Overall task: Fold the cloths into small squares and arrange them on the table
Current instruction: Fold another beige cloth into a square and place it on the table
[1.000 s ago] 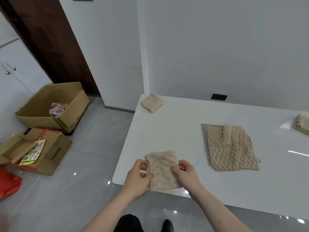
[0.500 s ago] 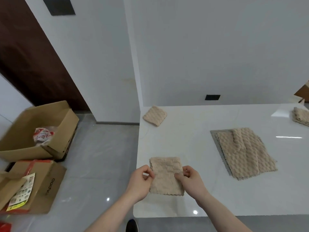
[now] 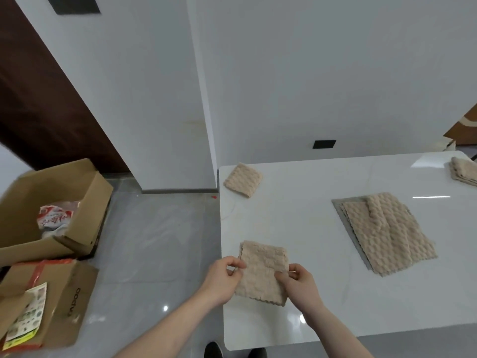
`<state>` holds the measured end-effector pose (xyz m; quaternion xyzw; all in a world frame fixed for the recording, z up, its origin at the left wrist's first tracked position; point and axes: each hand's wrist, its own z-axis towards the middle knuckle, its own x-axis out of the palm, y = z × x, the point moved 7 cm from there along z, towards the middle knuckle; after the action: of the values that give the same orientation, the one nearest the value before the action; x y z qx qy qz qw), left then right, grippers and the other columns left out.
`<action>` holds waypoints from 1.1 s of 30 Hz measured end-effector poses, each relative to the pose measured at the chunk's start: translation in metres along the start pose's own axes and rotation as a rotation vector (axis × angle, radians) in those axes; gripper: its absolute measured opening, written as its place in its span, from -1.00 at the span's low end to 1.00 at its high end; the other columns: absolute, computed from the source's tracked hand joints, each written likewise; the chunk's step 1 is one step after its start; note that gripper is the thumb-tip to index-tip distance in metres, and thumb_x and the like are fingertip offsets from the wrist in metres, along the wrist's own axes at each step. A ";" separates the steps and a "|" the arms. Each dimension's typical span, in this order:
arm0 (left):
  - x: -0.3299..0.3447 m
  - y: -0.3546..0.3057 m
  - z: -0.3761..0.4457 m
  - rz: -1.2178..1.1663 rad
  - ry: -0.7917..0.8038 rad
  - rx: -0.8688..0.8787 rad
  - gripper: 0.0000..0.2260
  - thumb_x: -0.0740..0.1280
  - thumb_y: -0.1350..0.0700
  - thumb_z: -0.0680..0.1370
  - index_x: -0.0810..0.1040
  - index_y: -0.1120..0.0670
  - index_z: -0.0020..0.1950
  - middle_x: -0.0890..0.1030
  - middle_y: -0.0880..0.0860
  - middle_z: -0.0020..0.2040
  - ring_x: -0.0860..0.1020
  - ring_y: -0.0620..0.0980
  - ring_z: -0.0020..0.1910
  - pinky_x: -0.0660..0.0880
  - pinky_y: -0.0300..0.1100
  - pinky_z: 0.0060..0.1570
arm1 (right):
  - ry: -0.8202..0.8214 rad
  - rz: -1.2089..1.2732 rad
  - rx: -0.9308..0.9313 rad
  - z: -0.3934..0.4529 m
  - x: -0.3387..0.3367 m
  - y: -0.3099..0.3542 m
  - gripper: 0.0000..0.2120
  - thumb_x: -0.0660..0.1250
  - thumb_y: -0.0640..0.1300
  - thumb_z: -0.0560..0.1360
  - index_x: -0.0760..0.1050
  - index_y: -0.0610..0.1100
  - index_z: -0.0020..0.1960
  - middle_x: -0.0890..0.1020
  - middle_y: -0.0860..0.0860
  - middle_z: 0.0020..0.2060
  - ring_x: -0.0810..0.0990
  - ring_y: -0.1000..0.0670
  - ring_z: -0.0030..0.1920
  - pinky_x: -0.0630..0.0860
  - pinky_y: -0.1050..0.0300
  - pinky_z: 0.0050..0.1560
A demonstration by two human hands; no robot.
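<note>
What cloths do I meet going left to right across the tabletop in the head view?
Small folded cloth at the far left corner → cloth in both hands at the near edge → spread pile of unfolded cloths mid-table → folded cloth at the far right edge.

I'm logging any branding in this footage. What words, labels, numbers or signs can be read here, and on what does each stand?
"RAPOO": printed on the side of the closed cardboard box on the floor, running sideways.
Red lettering on the white packet in the open cardboard box: too blurred to read.
Leaflet on the closed box: print too small to read.
The cloths and table bear no text.
</note>
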<state>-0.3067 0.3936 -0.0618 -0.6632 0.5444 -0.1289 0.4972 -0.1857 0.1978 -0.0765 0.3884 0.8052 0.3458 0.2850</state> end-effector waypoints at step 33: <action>-0.031 0.059 0.216 0.109 0.325 -0.230 -0.71 0.37 0.17 0.52 0.56 -0.05 0.22 0.57 -0.06 0.15 0.56 -0.13 -0.01 0.39 -0.55 -0.29 | -0.087 -0.720 -0.078 0.223 0.138 0.112 -0.58 0.24 -0.12 0.53 0.48 0.02 0.39 0.64 0.05 0.20 0.60 -0.04 0.15 0.53 0.02 0.20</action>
<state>-0.1993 0.5370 -0.1994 -0.6557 0.6637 -0.1441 0.3299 -0.0493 0.4371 -0.1490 0.0830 0.8637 0.2372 0.4370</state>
